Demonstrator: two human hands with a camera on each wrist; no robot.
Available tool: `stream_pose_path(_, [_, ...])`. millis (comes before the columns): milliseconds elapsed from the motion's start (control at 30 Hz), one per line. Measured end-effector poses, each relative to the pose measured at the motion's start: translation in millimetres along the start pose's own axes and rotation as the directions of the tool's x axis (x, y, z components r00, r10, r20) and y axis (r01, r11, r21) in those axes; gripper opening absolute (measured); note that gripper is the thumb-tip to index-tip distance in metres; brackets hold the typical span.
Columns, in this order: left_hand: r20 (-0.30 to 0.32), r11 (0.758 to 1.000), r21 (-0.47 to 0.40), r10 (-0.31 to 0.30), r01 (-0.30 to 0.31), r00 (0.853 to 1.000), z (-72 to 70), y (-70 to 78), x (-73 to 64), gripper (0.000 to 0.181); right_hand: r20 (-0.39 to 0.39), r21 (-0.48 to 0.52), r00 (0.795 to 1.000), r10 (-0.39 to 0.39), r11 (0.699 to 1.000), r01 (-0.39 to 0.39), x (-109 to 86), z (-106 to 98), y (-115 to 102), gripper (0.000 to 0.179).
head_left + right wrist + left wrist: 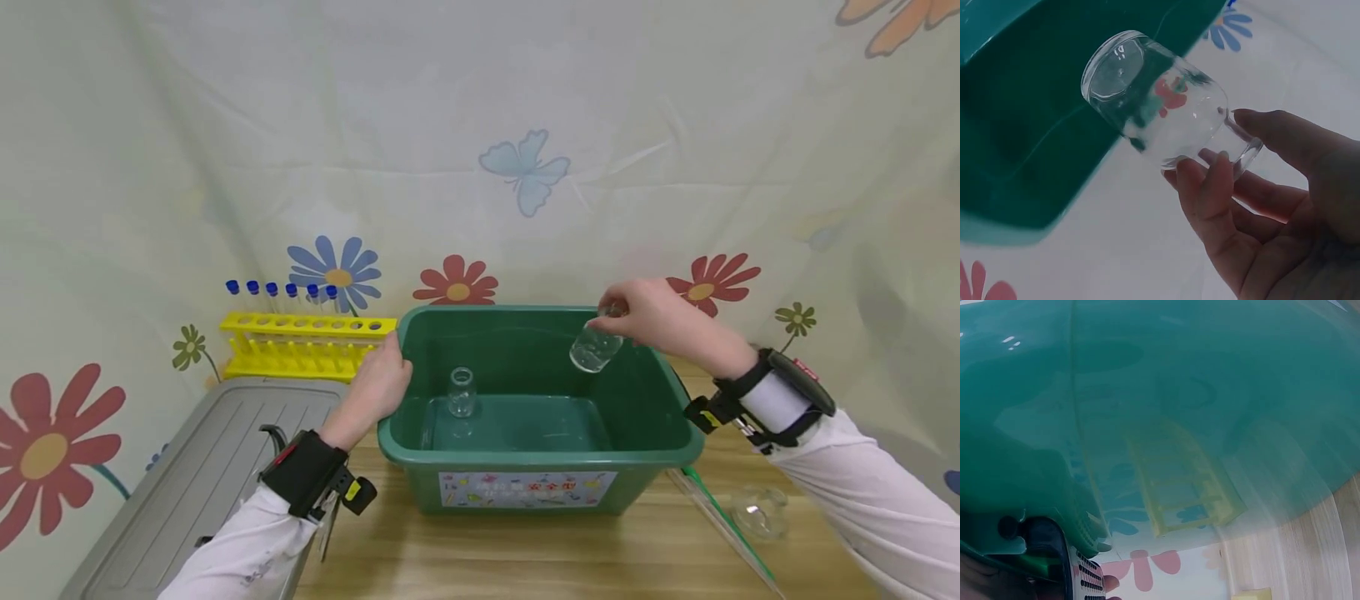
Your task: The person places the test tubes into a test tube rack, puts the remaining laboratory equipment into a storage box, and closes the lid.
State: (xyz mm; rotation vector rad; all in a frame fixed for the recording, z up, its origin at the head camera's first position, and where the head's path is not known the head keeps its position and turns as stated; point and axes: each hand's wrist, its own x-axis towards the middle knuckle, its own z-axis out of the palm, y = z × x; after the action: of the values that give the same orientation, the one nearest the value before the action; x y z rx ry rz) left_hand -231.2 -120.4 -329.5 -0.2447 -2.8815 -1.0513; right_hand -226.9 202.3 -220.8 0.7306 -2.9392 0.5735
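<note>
A green plastic tub stands on the table. At its left rim my left hand grips the edge. In the left wrist view the tub's wall fills most of the picture, and only a little of that hand shows at the lower left. Above the tub's right side my right hand pinches a clear glass jar by its neck, with the base tilted downward. The right wrist view shows thumb and fingers round the neck of this jar. Another glass jar stands upright inside the tub, towards the left.
Left of the tub is a yellow rack with several blue-capped tubes. A grey folded crate or lid lies in front of it. On the right are a clear glass vessel and thin rods, one with green. A flowered curtain hangs behind.
</note>
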Motion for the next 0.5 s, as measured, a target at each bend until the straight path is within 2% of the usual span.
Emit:
stream_pose_path(200, [-0.011,1.0,-0.004,0.014,-0.014,1.0,-1.3,2.1,-1.6,0.038,0.067,0.001,0.995,-0.077,0.997,0.077,25.1,28.2,-22.6,0.018])
stream_pose_path(367, [-0.004,1.0,-0.014,0.014,-0.014,1.0,-1.4,1.1,-2.1,0.038,0.148,0.005,0.975,-0.164,0.986,0.165,37.1,50.9,-41.7,0.014])
stream_pose_path(500, [0.018,1.0,-0.031,0.001,0.0,1.0,-1.4,-0.2,-0.5,0.039,0.184,0.009,0.965,-0.188,0.982,0.19,42.8,64.1,-55.7,0.019])
